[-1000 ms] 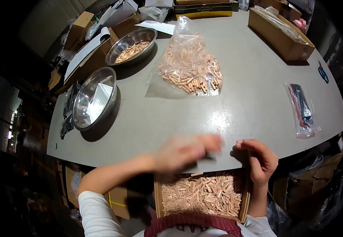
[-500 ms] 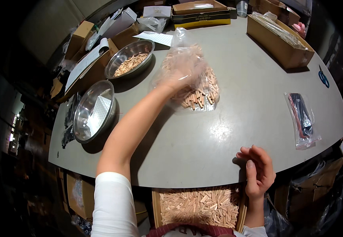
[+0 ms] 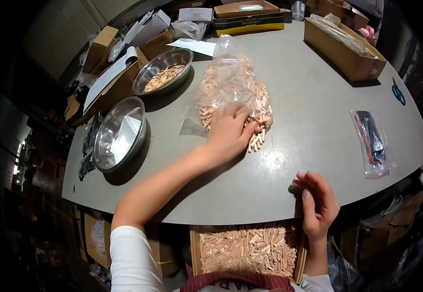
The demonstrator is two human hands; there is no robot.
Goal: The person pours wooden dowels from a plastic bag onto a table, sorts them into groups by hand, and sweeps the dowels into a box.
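Observation:
Small wooden dowels (image 3: 256,140) fill a clear plastic bag (image 3: 228,85) lying on the table, and some spill from its near end. My left hand (image 3: 228,131) lies palm down on that end, thumb and fingers apart, touching dowels; its fingertips are partly hidden. My right hand (image 3: 320,200) rests at the table's near right edge, fingers loosely curved, thumb apart, nothing in it. Below that edge, in front of my body, a wooden drawer (image 3: 195,250) holds a thick layer of similar dowels.
At the left stand a metal bowl (image 3: 190,61) with dowels and another metal bowl (image 3: 105,163) with a white dotted sheet. A cardboard box (image 3: 362,70) is far right. Blue scissors (image 3: 398,93) and a bagged dark item (image 3: 371,141) lie at the right. Other boxes line the back.
My left hand has come out from under the bag's plastic and moved nearer to me. More dowels now spill past the bag's near end. My right hand has hardly moved.

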